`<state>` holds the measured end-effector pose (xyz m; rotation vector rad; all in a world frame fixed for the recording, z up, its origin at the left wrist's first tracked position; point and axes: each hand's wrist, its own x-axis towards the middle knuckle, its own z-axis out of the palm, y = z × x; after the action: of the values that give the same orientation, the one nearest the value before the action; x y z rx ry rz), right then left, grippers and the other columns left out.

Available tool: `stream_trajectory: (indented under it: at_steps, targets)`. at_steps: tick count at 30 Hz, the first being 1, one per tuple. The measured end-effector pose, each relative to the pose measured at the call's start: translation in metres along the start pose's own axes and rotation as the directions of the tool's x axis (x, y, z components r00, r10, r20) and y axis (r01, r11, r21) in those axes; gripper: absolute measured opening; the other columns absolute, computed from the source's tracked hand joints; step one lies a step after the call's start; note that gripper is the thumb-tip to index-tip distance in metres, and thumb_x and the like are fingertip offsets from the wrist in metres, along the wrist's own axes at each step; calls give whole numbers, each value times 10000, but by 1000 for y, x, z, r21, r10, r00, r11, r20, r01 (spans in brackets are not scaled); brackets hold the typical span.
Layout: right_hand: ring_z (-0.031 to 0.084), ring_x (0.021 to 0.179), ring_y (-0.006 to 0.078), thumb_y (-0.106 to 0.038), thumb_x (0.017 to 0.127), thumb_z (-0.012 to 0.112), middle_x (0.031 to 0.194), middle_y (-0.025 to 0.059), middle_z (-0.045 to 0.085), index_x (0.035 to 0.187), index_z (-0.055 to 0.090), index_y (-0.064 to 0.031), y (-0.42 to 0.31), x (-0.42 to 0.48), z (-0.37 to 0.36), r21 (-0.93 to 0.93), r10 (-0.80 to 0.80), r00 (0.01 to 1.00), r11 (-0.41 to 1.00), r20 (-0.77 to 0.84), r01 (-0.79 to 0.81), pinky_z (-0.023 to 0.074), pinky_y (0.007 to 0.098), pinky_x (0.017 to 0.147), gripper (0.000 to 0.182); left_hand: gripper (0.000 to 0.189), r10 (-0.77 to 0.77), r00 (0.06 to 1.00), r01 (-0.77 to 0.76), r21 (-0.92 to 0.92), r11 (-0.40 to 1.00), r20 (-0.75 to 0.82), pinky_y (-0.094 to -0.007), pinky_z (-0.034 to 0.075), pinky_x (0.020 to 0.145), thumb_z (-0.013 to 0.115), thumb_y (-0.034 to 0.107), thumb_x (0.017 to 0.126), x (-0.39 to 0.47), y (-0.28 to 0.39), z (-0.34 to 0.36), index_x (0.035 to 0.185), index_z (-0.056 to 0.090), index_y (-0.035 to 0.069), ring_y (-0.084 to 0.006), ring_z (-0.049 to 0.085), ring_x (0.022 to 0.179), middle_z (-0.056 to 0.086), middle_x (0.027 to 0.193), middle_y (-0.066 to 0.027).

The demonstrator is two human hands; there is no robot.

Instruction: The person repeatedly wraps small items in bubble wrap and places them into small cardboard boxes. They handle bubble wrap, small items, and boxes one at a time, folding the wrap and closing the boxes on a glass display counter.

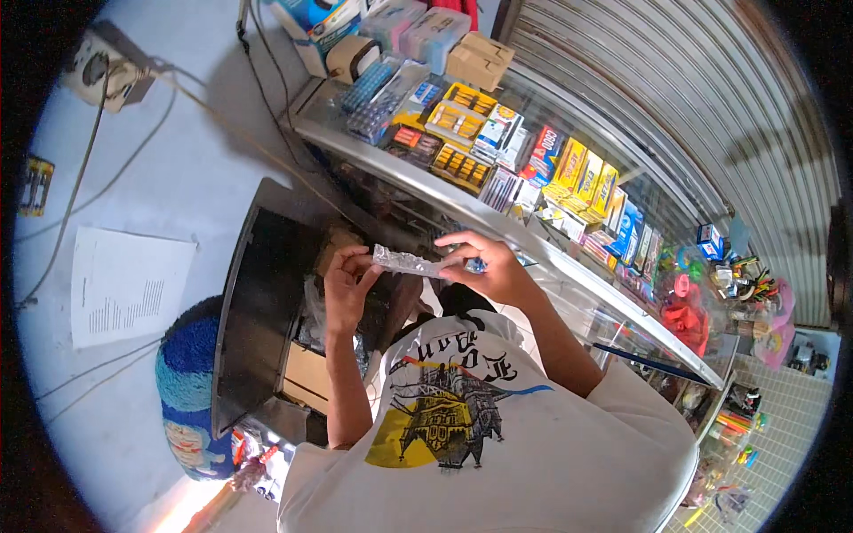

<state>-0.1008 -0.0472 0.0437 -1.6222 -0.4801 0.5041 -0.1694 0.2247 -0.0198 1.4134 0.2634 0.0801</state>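
Note:
A narrow strip of clear, shiny, crinkled plastic wrapping (408,262) is stretched level between my two hands, in front of my chest. My left hand (345,293) pinches its left end between thumb and fingers. At the other end, my right hand (493,270) grips the strip with the thumb and a finger, its index finger raised above. Whether anything lies inside the wrapping is too small to tell. Just beyond my hands runs the metal front edge (460,190) of a glass display counter.
Boxed stationery, including yellow boxes (583,176), fills the glass counter. A brown cardboard box (480,60) and clear plastic cases (433,36) sit on top. A dark panel (256,320) stands at my left. Cables hang along the wall near a socket box (106,70).

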Motion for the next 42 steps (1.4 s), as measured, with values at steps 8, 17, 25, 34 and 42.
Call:
stream_trajectory:
  at_steps: [8,17,25,34,42]
  targets:
    - [751,1015,161,-122,958,770,1077,100,802,1310,632,-62,-2,13,-66,-152,-88,985,986,-148,66,540,318,924,382,331,158,983,-162,38,986,94,-292,516,872,773,-31,925,52,31,49,1201,595,9,-125,653,967,713,1008,-65]
    - [770,1017,217,-126,953,764,1094,113,793,1223,696,-65,-10,54,-122,-324,-217,968,931,-129,166,574,347,883,285,256,322,941,-331,82,940,107,-292,497,866,746,-32,946,112,54,92,938,506,56,-119,614,923,695,970,-77]
    - [746,978,256,-44,935,741,1044,125,769,1105,741,-45,25,42,-160,-411,-253,938,901,-238,138,571,355,899,171,178,380,879,-459,294,838,287,-302,487,790,757,61,961,143,44,139,1017,589,38,-131,572,818,676,894,-61]
    - [676,1011,360,-10,863,760,1033,122,722,1014,705,-57,33,44,-181,-652,-417,830,753,-371,87,532,433,901,167,131,454,813,-577,404,710,364,-331,492,719,760,64,936,156,46,181,1052,706,36,-187,607,778,687,902,-85]
    - [663,1048,386,4,852,744,1066,140,715,1073,700,-66,36,33,-187,-695,-429,797,718,-426,15,526,464,891,236,149,451,779,-618,414,668,436,-331,488,733,762,101,942,149,45,188,1071,712,46,-181,593,775,721,920,-81]
